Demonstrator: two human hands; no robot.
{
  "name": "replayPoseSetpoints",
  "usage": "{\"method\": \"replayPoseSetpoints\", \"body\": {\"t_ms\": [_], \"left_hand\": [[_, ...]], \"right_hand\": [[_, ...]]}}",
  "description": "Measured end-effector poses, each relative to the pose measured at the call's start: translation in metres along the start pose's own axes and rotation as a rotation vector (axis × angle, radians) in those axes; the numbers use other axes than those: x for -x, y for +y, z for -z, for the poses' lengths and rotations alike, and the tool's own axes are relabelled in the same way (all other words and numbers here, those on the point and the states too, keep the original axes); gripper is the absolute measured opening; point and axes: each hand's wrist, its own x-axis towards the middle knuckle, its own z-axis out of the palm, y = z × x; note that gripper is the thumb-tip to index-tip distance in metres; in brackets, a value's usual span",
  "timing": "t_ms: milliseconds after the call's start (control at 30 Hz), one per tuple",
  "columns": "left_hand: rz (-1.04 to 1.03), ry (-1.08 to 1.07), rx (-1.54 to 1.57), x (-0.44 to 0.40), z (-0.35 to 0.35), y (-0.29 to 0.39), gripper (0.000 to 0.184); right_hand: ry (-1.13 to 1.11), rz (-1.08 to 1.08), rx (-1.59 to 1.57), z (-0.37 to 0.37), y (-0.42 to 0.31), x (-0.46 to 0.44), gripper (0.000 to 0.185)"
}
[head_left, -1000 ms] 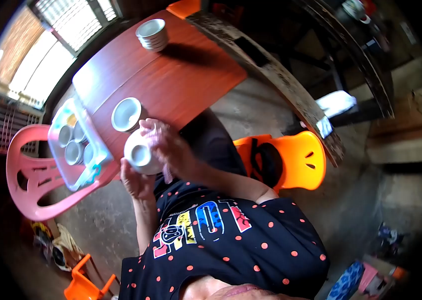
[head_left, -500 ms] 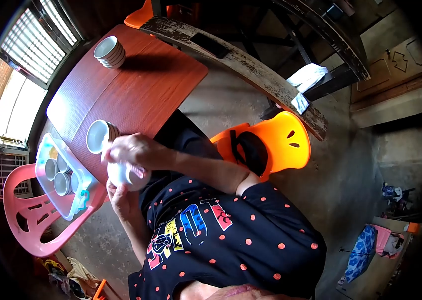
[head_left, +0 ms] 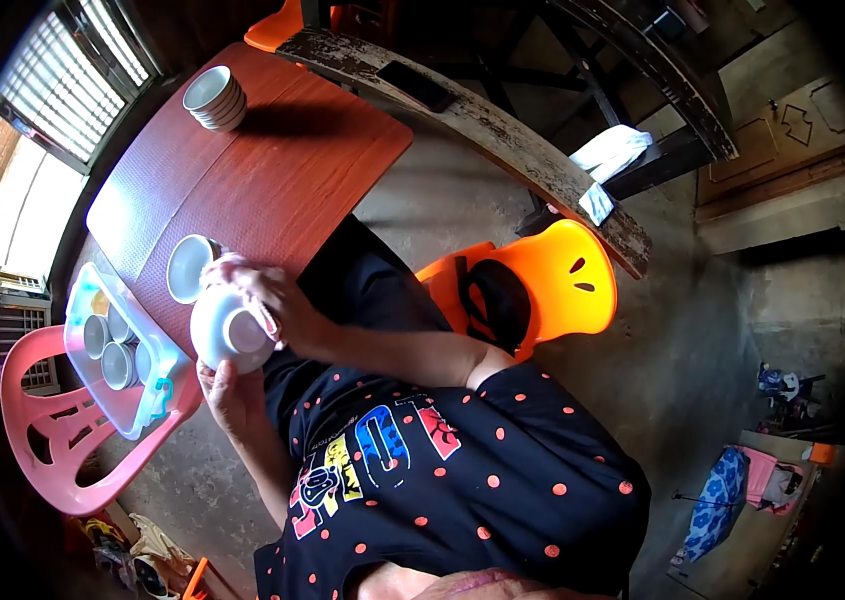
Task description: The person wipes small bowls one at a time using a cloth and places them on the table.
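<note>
A white bowl (head_left: pixel 218 335) is held tilted over the table's near edge, its round foot facing up toward me. Gripping it from below is my left hand (head_left: pixel 233 395), thumb against the outside. My right hand (head_left: pixel 288 308) is closed on a pale pink-and-white cloth (head_left: pixel 235 272), pressed to the bowl's far side; part of the cloth is hidden by the fingers. Just beyond, a small stack of white bowls (head_left: pixel 190 268) stands on the brown table (head_left: pixel 293 190), partly covered by the cloth and hand.
Another bowl stack (head_left: pixel 213 100) is at the table's far end. A clear plastic tub (head_left: pixel 148 400) with several bowls rests on a pink chair (head_left: pixel 28 400) to the left. An orange chair (head_left: pixel 583 275) holds a black bag. A worn wooden bench (head_left: pixel 503 145) lies beyond.
The bowl has turned and shifted slightly left, showing more of its outside and foot. My right hand and the cloth have moved from in front of the bowl to its far side.
</note>
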Motion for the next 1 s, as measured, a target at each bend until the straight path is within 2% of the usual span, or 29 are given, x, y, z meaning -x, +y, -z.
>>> {"method": "replayPoseSetpoints", "body": {"t_ms": [100, 133, 200, 233, 267, 300, 333, 367, 400, 433, 467, 500, 533, 567, 633, 733, 767, 800, 833, 900, 933, 967, 1000], "left_hand": [[-0.026, 0.015, -0.184, 0.0, 0.008, -0.011, 0.05], [-0.019, 0.056, -0.168, 0.0, 0.001, -0.01, 0.051], [0.08, 0.005, -0.103, -0.001, -0.007, 0.0, 0.053], [0.13, -0.021, -0.068, -0.001, -0.009, 0.002, 0.054], [0.183, -0.122, -0.053, 0.002, 0.006, 0.0, 0.057], [0.146, -0.103, -0.041, 0.005, 0.006, -0.005, 0.062], [0.125, -0.118, 0.015, 0.008, 0.003, -0.008, 0.062], [0.094, -0.126, 0.066, 0.01, 0.002, -0.009, 0.062], [0.12, -0.204, 0.18, 0.008, 0.005, -0.008, 0.056], [0.148, -0.159, 0.33, 0.009, 0.014, -0.01, 0.054], [0.161, -0.194, 0.505, 0.008, 0.023, -0.013, 0.053], [0.172, -0.234, 0.68, 0.007, 0.03, -0.016, 0.053], [0.16, -0.182, 0.8, 0.009, 0.035, -0.014, 0.053], [0.098, -0.203, 0.784, 0.007, 0.028, -0.009, 0.049], [0.079, -0.119, 0.762, 0.007, 0.03, -0.006, 0.052], [0.109, -0.09, 0.524, 0.006, 0.021, -0.003, 0.05], [0.121, -0.095, 0.45, 0.005, 0.011, -0.001, 0.05], [0.151, -0.134, 0.44, 0.004, -0.004, 0.003, 0.052], [0.181, -0.151, 0.358, 0.004, -0.004, 0.0, 0.053], [0.2, -0.204, 0.227, 0.005, -0.008, -0.001, 0.054], [0.206, -0.165, 0.264, 0.005, -0.011, 0.001, 0.055], [0.222, -0.152, 0.247, 0.006, -0.007, 0.003, 0.052], [0.175, -0.129, 0.185, 0.005, -0.006, 0.004, 0.051]], "right_hand": [[0.097, -0.189, -0.408, -0.01, 0.02, 0.008, 0.04], [0.029, -0.258, -0.33, -0.002, -0.011, 0.005, 0.039], [-0.175, -0.18, -0.124, 0.006, -0.017, -0.017, 0.034], [-0.384, -0.125, 0.357, 0.006, -0.057, -0.028, 0.034], [-0.628, -0.041, 0.52, 0.007, -0.069, -0.035, 0.034], [-0.877, 0.048, 0.675, 0.008, -0.074, -0.04, 0.035], [-0.911, 0.101, 0.722, 0.006, -0.072, -0.041, 0.038], [-0.928, 0.047, 0.638, 0.007, -0.076, -0.044, 0.037], [-0.857, 0.231, 0.583, 0.009, -0.071, -0.046, 0.033], [-0.78, 0.408, 0.515, 0.011, -0.06, -0.046, 0.03], [-0.636, 0.808, 0.479, 0.01, -0.054, -0.04, 0.026], [-0.538, 0.798, 0.477, 0.012, -0.054, -0.029, 0.031], [-0.336, 0.681, 0.461, 0.005, -0.044, -0.011, 0.021], [-0.139, 0.556, 0.446, -0.001, -0.029, 0.008, 0.014], [-0.085, 0.335, 0.153, -0.007, 0.008, 0.034, 0.017], [-0.189, 0.408, 0.447, -0.013, -0.041, 0.008, 0.022], [-0.28, 0.421, 0.589, -0.013, -0.06, -0.007, 0.023], [-0.521, 0.519, 0.771, -0.007, -0.075, -0.024, 0.03], [-0.61, 0.245, 0.727, -0.01, -0.085, -0.028, 0.03], [-0.867, 0.167, 0.796, -0.008, -0.092, -0.039, 0.031], [-0.839, 0.292, 0.733, -0.004, -0.082, -0.04, 0.03], [-0.692, 0.284, 0.686, -0.004, -0.073, -0.035, 0.031], [-0.489, 0.012, 0.453, -0.005, -0.069, -0.027, 0.031]]}}
